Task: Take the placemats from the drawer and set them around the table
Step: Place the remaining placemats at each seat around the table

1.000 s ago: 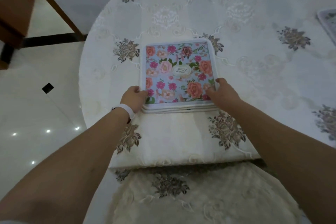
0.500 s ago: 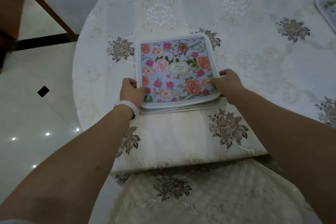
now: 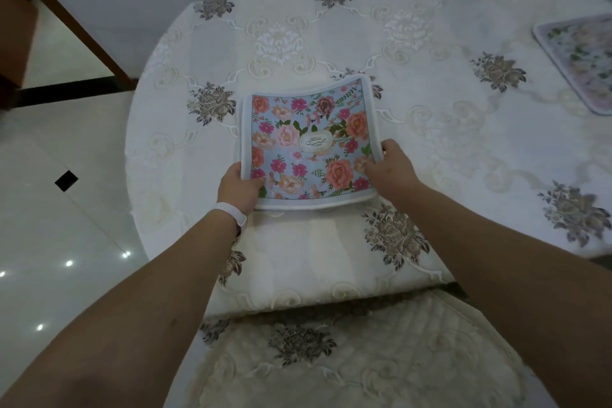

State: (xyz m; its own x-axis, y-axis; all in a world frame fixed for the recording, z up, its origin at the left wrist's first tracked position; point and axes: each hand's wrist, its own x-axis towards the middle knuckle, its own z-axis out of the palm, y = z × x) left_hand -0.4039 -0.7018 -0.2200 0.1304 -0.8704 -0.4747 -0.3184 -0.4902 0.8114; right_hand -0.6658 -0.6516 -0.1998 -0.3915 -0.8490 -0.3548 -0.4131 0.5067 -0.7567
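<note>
At table's point(image 3: 334, 40) near edge, floral placemats point(image 3: 308, 146)

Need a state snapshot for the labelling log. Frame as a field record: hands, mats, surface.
left hand: grips near-left corner of top placemat
right hand: pinches its right edge
top placemat: floral, bowed, right side raised
lower mats: edges show at left and near side; count unclear
second placemat: flat, far right, cut off by frame
tablecloth: white, embroidered flowers, under all mats
chair cushion: nearest the camera, embroidered
</note>
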